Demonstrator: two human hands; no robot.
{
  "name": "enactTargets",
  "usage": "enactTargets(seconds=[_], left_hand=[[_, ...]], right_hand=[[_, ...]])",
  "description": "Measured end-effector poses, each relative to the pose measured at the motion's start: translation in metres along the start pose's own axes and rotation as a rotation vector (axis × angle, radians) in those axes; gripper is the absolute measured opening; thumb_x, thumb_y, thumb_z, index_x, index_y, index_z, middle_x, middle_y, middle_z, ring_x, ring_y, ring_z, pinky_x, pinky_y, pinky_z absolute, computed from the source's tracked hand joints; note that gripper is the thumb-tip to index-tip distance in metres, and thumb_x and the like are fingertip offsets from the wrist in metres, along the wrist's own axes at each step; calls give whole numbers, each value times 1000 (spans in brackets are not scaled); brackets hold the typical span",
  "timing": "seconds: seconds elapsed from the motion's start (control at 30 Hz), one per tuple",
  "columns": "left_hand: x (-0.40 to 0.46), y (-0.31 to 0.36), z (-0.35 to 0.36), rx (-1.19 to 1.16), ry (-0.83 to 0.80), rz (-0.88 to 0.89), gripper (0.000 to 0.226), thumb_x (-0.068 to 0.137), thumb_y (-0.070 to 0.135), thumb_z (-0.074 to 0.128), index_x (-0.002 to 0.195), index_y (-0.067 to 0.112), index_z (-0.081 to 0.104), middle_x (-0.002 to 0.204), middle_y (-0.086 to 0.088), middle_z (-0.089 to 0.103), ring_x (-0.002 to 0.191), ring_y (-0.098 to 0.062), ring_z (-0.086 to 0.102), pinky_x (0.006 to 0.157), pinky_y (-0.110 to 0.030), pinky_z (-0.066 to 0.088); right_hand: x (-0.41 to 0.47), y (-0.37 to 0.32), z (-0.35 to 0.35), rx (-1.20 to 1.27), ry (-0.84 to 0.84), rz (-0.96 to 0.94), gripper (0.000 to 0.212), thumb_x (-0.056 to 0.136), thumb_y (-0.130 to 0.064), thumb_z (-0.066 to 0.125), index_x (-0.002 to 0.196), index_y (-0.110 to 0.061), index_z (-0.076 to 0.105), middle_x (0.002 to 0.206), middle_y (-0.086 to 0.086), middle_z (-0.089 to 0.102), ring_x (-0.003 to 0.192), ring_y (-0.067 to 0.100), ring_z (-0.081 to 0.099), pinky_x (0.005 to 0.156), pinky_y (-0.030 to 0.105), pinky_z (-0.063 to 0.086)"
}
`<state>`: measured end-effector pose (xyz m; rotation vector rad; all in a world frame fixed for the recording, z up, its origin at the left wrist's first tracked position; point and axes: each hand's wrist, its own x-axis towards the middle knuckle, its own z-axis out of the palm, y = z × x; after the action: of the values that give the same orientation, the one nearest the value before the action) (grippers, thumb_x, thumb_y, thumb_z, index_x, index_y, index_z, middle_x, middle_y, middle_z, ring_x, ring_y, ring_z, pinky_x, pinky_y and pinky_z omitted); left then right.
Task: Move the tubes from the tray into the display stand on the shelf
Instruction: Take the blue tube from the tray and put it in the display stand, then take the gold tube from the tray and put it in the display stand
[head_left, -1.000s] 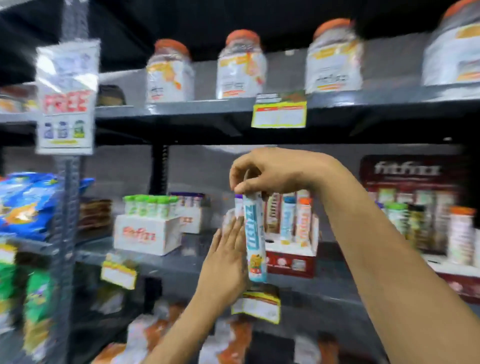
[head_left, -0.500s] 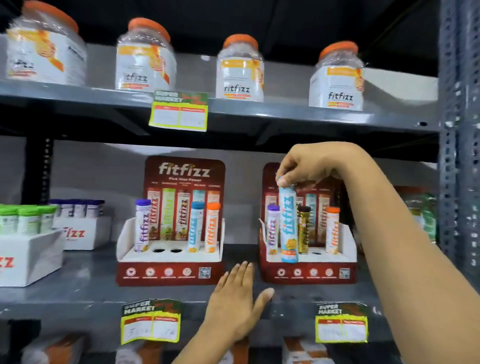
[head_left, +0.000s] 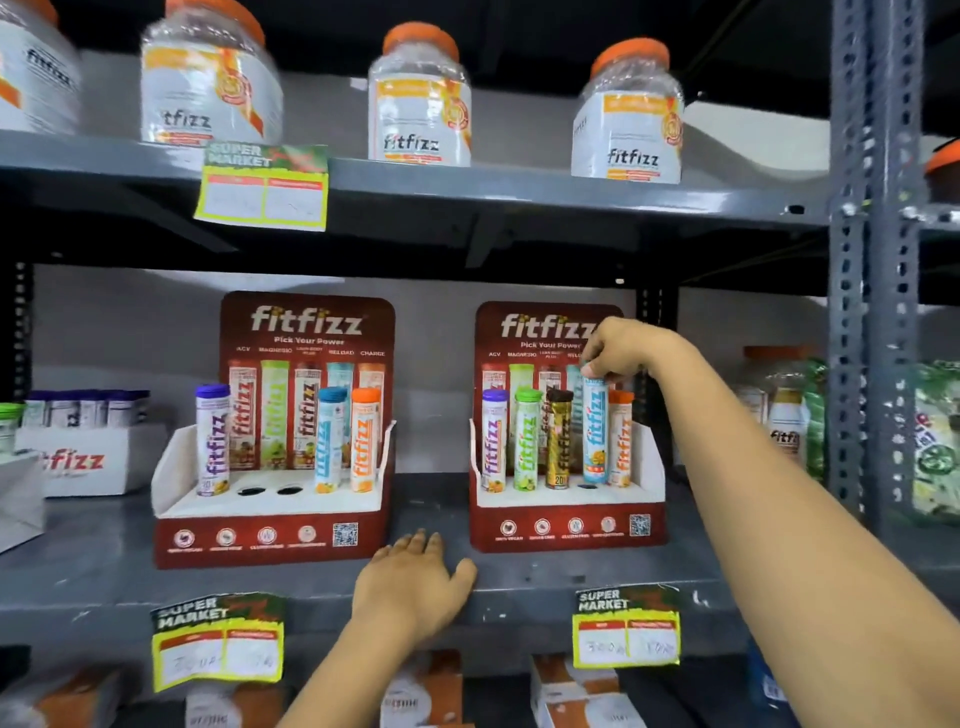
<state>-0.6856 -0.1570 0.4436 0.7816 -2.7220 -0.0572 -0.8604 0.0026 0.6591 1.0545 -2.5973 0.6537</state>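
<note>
The right hand (head_left: 621, 353) pinches the cap of the light-blue cardboard tube (head_left: 594, 431), poised above the empty hole at four o'clock in the right-hand red display stand (head_left: 566, 525), needing a straight push down, while the left hand (head_left: 410, 587) rests flat and empty on the grey metal shelf (head_left: 104, 571).

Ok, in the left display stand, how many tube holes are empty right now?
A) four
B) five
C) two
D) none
C: the left display stand shows two dark open holes in its white deck, between the purple-capped tube and the blue-capped tube.
</note>
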Motion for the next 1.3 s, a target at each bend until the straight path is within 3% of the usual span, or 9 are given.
enactTargets(seconds=[0.17,0.3,0.4,0.57,0.63,0.73,0.9,1.1,1.3], left_hand=[[-2,1,1,0,6,-18,66,94,55,21,147,16,24,156,-3,23,142,-19,22,113,-33,19],[-3,2,2,7,34,-15,65,95,54,21,147,16,25,156,-3,24,141,-18,23,113,-32,19],[-1,2,3,16,51,-6,65,95,55,21,147,16,25,156,-2,24,141,-17,23,113,-32,20],[-12,4,5,42,223,27,73,90,62,11,138,18,42,147,-1,42,133,-16,39,105,-31,34],[-24,6,4,45,335,74,81,85,65,1,125,19,55,132,0,57,120,-15,52,96,-31,42],[-47,-10,6,53,395,126,67,93,57,17,114,14,64,118,-6,67,108,-20,62,94,-33,48],[-129,-80,-1,15,556,123,55,98,42,26,121,6,60,129,-13,60,122,-26,53,107,-37,36],[-283,-199,20,229,501,-177,50,95,35,37,133,5,49,145,-12,41,138,-24,33,112,-46,27],[-476,-263,64,257,370,-585,47,95,31,38,130,4,51,144,-12,42,135,-24,37,110,-45,28]], right_hand=[[6,11,19,-19,0,-48,34,92,-10,60,126,-4,63,129,13,64,114,27,60,95,35,50],[9,14,23,8,-131,-54,33,92,-5,60,124,1,62,124,17,63,97,22,59,72,25,53],[14,17,27,-72,-157,-65,33,91,-8,62,124,-1,63,121,15,65,97,24,61,79,32,55],[12,12,31,-175,-121,-31,31,89,-17,65,116,-2,67,108,12,69,83,23,61,60,25,49],[9,6,29,-206,-48,-19,39,87,-24,66,120,-3,63,118,17,66,98,31,65,75,32,51],[-9,-21,24,-220,199,-82,44,83,-33,65,122,-12,62,128,19,63,113,36,61,96,39,50],[-90,-127,59,206,405,-414,36,87,-38,61,120,-25,62,110,10,72,111,35,62,95,46,50],[-206,-276,197,469,-37,-804,27,86,-36,62,111,-26,66,101,6,75,96,32,67,84,43,54],[-358,-385,370,318,-667,-1027,27,86,-39,56,109,-28,67,115,10,70,110,32,63,88,40,52]])
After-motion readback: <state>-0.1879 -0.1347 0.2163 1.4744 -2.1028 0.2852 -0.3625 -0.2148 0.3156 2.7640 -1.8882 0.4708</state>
